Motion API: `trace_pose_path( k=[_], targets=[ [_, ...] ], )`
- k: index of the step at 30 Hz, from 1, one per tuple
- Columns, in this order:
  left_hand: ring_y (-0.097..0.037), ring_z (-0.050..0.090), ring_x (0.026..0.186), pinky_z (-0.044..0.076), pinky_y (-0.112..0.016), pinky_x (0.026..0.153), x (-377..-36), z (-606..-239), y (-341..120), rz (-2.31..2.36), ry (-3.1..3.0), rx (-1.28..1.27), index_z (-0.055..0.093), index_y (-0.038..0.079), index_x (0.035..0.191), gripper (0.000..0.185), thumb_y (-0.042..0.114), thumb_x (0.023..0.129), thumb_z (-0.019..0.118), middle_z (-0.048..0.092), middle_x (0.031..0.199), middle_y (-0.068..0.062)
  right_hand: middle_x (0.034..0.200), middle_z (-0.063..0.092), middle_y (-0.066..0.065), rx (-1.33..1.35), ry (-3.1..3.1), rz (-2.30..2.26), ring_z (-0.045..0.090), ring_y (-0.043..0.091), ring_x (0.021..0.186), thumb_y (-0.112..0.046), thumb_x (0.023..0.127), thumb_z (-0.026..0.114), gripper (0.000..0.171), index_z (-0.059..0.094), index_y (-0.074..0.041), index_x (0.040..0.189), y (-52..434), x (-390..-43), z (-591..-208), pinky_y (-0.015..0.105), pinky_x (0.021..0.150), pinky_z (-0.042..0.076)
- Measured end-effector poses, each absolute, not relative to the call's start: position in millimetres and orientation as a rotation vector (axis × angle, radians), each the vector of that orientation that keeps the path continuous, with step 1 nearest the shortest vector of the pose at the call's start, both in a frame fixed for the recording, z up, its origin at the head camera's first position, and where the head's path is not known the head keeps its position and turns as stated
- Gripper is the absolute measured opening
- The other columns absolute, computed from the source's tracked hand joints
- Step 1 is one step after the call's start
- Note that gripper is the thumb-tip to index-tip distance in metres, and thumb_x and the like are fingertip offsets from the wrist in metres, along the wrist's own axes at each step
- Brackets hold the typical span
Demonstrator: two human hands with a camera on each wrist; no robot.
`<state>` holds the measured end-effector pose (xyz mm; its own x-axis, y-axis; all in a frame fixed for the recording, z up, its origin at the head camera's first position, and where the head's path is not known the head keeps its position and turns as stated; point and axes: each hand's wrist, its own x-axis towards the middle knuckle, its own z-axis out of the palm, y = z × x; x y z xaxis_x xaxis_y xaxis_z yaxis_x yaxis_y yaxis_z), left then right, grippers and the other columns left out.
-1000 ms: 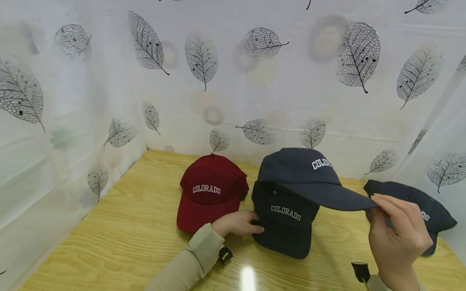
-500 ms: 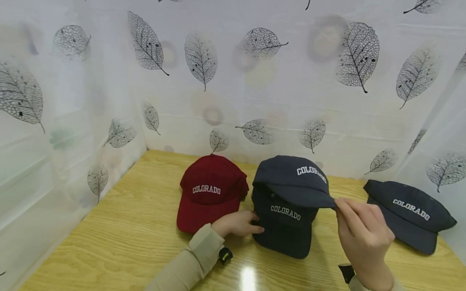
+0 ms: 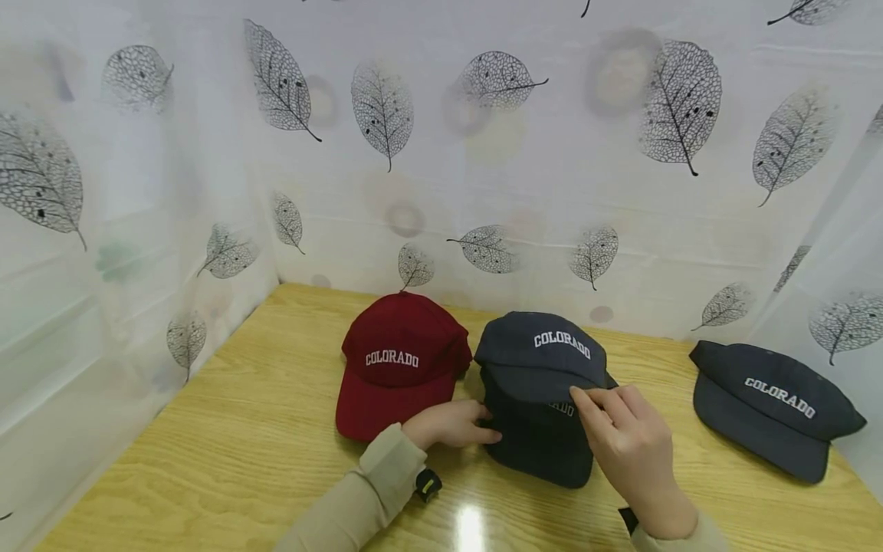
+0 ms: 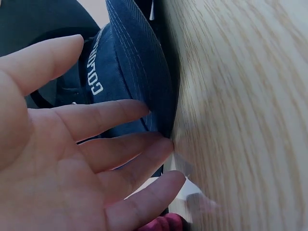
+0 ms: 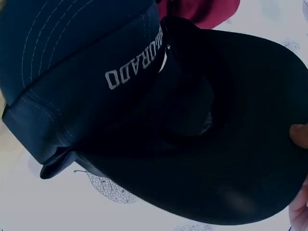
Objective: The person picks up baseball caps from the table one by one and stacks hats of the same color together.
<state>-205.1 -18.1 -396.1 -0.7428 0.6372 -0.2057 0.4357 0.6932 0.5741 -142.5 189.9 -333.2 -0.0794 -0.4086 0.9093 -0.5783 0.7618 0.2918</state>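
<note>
My right hand (image 3: 631, 441) pinches the brim edge of a navy cap (image 3: 531, 349) lettered COLORADO. That cap is tilted over a darker cap (image 3: 541, 456) on the table, covering its crown and most of its lettering. From the right wrist, the underside of the held brim (image 5: 231, 173) shows, with my thumb (image 5: 299, 135) at its edge. My left hand (image 3: 447, 424) rests beside the lower cap. In the left wrist view its loosely extended fingers (image 4: 115, 115) touch the lower cap's brim (image 4: 149, 72).
A dark red COLORADO cap (image 3: 393, 360) sits just left of the stacked pair, near my left hand. Another navy cap (image 3: 766, 399) lies at the right. Behind the wooden table (image 3: 241, 399) hangs a white leaf-print curtain (image 3: 441, 176).
My right hand has brought the navy cap left and down onto the darker cap, whose lettering is now mostly covered. The left hand has stayed put.
</note>
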Motion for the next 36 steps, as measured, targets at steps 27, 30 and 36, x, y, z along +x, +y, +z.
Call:
trace_pose_path(
  k=[27,30,36],
  targets=[
    [-0.008,0.042,0.053,0.035,-0.021,0.054,-207,-397,-16,0.767,2.495,0.874,0.061,0.009,0.08,0.016,0.021,0.087,0.053,0.045,0.06,0.005,0.103,0.059,0.021,0.676,-2.751,-0.052,0.061,0.03,0.07,-0.031,0.07,0.072,0.046,0.059,-0.01,0.109,189,-133,-350,0.028,0.04,0.038],
    [-0.009,0.043,0.055,0.035,-0.022,0.054,-207,-396,-17,0.775,2.519,0.839,0.06,0.008,0.08,0.016,0.015,0.088,0.049,0.046,0.062,0.003,0.104,0.057,0.025,0.618,-2.952,-0.075,0.06,0.031,0.064,-0.035,0.073,0.07,0.052,0.056,-0.013,0.118,185,-134,-350,0.031,0.042,0.04],
    [-0.011,0.043,0.055,0.037,-0.023,0.055,-210,-398,-19,0.913,2.551,0.732,0.058,-0.001,0.108,0.026,0.009,0.089,0.045,0.053,0.069,-0.003,0.097,0.057,0.03,0.706,-3.06,-0.01,0.044,0.013,0.04,-0.032,0.07,0.072,0.057,0.055,-0.011,0.12,180,-137,-362,0.031,0.046,0.044]
  ],
)
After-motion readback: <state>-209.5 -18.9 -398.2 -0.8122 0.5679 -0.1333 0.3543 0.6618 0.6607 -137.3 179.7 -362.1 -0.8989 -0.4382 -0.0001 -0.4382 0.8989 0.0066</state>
